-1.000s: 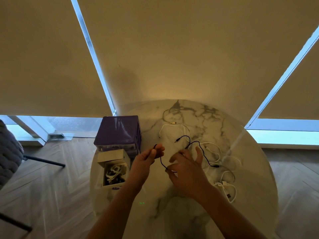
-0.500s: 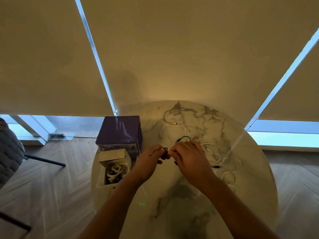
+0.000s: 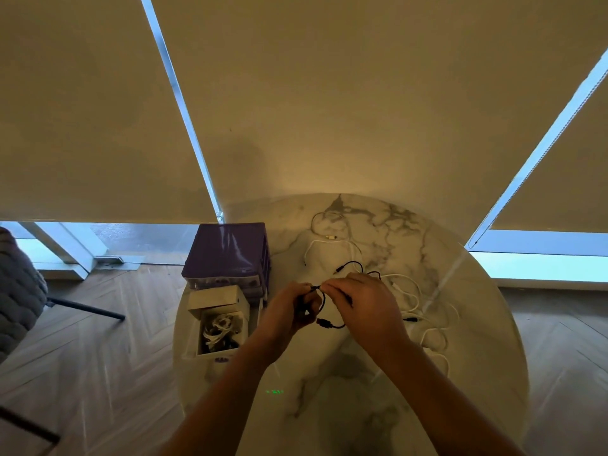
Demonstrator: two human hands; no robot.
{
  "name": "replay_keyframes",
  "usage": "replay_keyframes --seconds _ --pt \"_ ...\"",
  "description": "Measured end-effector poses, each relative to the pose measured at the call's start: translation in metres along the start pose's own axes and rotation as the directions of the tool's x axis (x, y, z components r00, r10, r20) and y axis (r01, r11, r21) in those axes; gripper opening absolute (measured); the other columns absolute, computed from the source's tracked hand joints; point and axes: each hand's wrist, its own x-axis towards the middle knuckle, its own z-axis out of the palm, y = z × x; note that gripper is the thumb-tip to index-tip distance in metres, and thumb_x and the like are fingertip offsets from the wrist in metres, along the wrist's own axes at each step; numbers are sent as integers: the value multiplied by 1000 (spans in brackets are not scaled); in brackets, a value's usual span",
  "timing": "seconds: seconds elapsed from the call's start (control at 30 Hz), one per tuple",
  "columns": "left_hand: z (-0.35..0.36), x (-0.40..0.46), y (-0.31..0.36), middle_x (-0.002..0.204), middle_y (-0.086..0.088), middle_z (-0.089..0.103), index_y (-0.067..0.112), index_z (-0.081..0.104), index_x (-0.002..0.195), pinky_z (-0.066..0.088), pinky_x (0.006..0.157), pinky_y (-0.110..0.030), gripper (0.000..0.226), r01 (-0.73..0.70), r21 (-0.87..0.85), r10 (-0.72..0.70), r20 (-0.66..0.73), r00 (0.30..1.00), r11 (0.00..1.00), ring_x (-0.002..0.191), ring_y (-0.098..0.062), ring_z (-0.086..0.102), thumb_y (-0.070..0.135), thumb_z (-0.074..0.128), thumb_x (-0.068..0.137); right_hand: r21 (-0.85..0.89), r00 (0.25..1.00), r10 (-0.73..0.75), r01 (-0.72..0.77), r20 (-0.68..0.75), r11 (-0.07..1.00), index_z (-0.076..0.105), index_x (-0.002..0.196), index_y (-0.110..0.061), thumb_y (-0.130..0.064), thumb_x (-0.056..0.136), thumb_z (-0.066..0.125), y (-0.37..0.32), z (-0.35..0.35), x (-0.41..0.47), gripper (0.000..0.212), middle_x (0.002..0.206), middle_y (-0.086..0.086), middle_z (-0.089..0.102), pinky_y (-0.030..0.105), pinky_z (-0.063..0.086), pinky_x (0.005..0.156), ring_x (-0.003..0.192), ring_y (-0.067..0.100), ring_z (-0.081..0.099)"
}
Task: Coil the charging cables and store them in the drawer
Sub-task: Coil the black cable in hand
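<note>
A thin black cable [image 3: 332, 325] hangs in a small loop between my hands above the round marble table [image 3: 362, 406]. My left hand [image 3: 289, 311] grips the loop's left side. My right hand [image 3: 365, 307] pinches the cable where it meets the left hand. One black end [image 3: 342, 268] trails on the table behind my right hand. Several loose white cables [image 3: 411, 291] lie to the right and at the back [image 3: 329, 238]. The purple drawer unit [image 3: 227, 251] stands at the table's left edge, its bottom drawer [image 3: 218, 327] pulled out with coiled cables inside.
Roller blinds [image 3: 329, 110] cover the windows behind the table. A grey padded chair [image 3: 16, 297] stands on the wooden floor at far left. A small green light spot [image 3: 274, 392] shows on the near marble.
My hands came together from apart. The black cable, stretched loose between them a second ago, now forms a small loop held by both hands.
</note>
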Motion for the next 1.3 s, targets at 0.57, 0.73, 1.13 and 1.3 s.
replay_keyframes --seconds 0.57,0.73,1.13,1.3 --pt "20 12 24 73 -1 50 15 52 66 42 67 -25 33 79 85 -78 -10 997 993 69 -12 42 20 41 97 190 925 350 -374 146 908 76 98 -28 -33 89 64 4 -25 11 16 80 -5 63 26 44 65 72 10 56" --pt "18 10 23 82 6 57 19 65 98 42 69 -15 24 -163 473 177 14 984 866 77 -5 51 29 44 100 338 866 460 -499 194 798 78 83 -21 -37 87 66 3 -33 12 20 67 -1 69 28 47 61 57 7 58" --pt "17 5 30 72 -3 70 18 74 81 53 65 -17 16 -267 352 351 -200 915 897 62 -4 60 31 67 88 487 859 472 -504 198 713 75 83 -26 -27 91 62 1 -26 13 14 71 -2 61 27 46 65 63 7 55" --pt "17 4 31 68 3 68 28 74 81 48 62 -15 12 -296 485 419 -167 892 823 60 0 57 35 66 87 320 920 388 -385 59 865 69 114 -30 -30 90 62 1 -27 16 24 91 -10 60 8 38 68 78 5 58"
